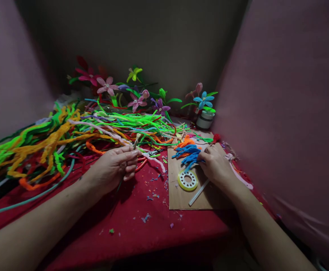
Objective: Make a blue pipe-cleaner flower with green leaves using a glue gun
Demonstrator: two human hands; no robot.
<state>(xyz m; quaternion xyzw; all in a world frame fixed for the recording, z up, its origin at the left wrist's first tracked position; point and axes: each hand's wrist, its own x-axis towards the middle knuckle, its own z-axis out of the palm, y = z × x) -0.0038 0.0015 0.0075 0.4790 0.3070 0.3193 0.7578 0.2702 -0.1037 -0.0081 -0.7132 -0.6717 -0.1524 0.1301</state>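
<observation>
Two bare forearms reach over a red-covered bench (141, 241), its near part dotted with fuzzy clippings (146, 218); loose fluff like that could cling to anything sticky or furry laid down there. On the wooden board (178, 201), a translucent stick (198, 192), perhaps a glue stick, lies partly under the right forearm, where a sideways sweep of the wrist could roll it away. Just beside it, a yellow-rimmed tape roll (188, 188) lies flat.

The left hand (117, 165) has thumb and forefinger pinched together on a thin stem (136, 141), held above the bench with its pale tip up; a slack pinch could let it twist. The right hand (216, 165) curls its fingers at the blue chenille pieces (188, 153) on the board. I can't tell whether it grips one. These overlap some orange chenille pieces (186, 141), so a hasty pick could drag several along.

Small pliers or cutters (153, 153) lie just beyond the left hand, and a knuckle could knock them. Farther back, a tangled chenille heap (51, 145) could snag the stem. Behind stand fuzzy flowers (107, 87) and a jar (205, 119).
</observation>
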